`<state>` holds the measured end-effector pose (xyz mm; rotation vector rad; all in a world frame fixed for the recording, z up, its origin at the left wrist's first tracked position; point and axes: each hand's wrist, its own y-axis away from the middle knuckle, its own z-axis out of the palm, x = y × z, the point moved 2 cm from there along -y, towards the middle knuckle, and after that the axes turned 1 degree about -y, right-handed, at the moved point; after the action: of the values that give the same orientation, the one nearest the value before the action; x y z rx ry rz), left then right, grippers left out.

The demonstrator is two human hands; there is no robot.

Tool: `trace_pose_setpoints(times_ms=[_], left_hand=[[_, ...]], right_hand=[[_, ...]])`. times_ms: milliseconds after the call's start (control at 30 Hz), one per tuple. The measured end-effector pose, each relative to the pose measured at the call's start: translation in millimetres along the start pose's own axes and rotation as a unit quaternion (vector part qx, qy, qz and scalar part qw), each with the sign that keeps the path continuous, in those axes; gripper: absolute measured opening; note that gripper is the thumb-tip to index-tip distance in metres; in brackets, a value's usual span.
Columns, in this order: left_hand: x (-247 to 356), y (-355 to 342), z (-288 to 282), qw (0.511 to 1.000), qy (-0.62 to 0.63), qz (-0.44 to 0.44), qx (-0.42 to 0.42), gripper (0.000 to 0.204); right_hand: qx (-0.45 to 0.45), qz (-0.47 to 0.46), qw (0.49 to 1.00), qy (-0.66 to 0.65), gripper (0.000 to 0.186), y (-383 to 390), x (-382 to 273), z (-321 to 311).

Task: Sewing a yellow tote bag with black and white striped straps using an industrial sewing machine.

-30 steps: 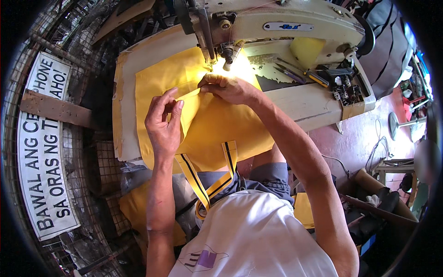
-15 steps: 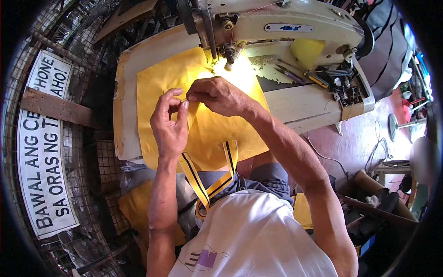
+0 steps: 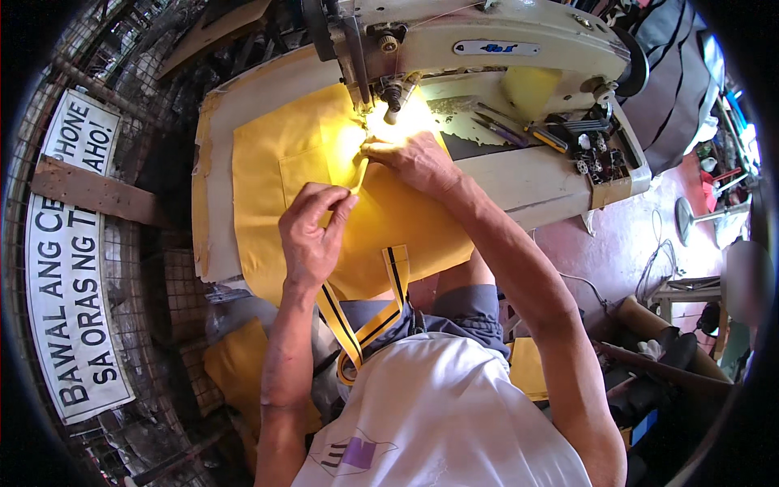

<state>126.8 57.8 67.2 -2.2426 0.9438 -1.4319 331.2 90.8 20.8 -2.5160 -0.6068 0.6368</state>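
My left hand (image 3: pixel 314 233) pinches the lower end of a narrow folded yellow strip (image 3: pixel 360 176). My right hand (image 3: pixel 415 166) grips the strip's upper end just below the lit presser foot of a cream sewing machine (image 3: pixel 540 45). A yellow fabric panel (image 3: pixel 272 219) with stitched lines lies under both hands on the machine's table (image 3: pixel 519 191). Yellow straps with a black centre stripe (image 3: pixel 341 321) hang from its front edge over my lap. Glare hides the needle point.
Pens and snips (image 3: pixel 507 130) and a tray of small metal parts (image 3: pixel 600 162) sit right of the machine head. A wire grille (image 3: pixel 174 284) with a white sign (image 3: pixel 69 308) stands at left. Cables (image 3: pixel 661 252), a cardboard roll (image 3: pixel 661 333) and a large grey bag (image 3: pixel 665 89) are at right.
My right hand has moved up toward the lit needle area since half a second ago. My left hand has shifted down and right, so the strip now stretches between them.
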Motion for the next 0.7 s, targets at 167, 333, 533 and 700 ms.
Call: trace_pose_setpoints(times_ms=[167, 333, 533, 700], left_hand=[[1, 6, 9, 0.999, -0.036, 0.029, -0.028, 0.015], [0, 22, 27, 0.969, -0.144, 0.149, -0.132, 0.020], [-6, 33, 35, 0.957, -0.180, 0.164, -0.158, 0.021], [-5, 37, 36, 0.949, -0.205, 0.176, -0.164, 0.022]], right_hand=[[-0.025, 0.035, 0.999, 0.000, 0.017, 9, -5, -3], [0.076, 0.094, 0.993, -0.012, 0.031, 67, -48, -33], [0.068, 0.081, 0.994, -0.021, 0.035, 122, -85, -37], [0.097, 0.093, 0.990, -0.033, 0.036, 128, -87, -29]])
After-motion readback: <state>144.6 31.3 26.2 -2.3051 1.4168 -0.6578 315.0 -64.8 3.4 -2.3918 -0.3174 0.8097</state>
